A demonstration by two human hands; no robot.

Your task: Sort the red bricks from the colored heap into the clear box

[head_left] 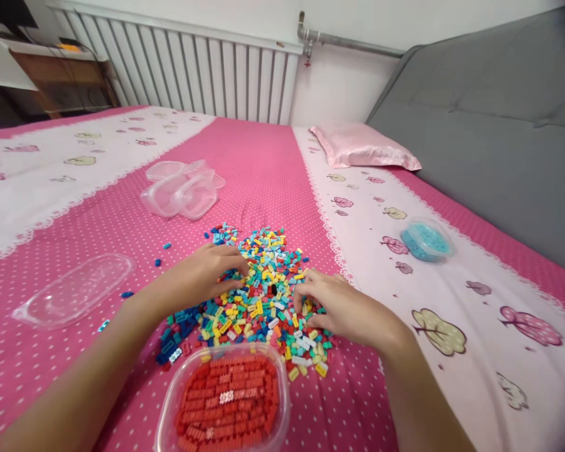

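A heap of small colourful plastic building bricks (258, 307) lies on the pink bedspread between my hands. My left hand (211, 270) rests over the heap's left side, fingers curved and thumb apart, with dark blue bricks near the fingertips. On the right edge of the heap is my right hand (327, 301), its bent fingers and thumb apart over green and red bricks. I see no brick gripped in either hand. Just in front of me, a clear plastic container (285, 402) holds red bricks (228, 402) packed in rows, with a few pinkish ones among them.
Clear empty containers (181, 188) are grouped beyond the heap. A transparent lid (75, 292) lies at the left, near a few stray blue bricks (157, 262). A tub of light blue bricks (426, 240) stands at the right. Farther back are a pink pillow (365, 144) and grey headboard (489, 119).
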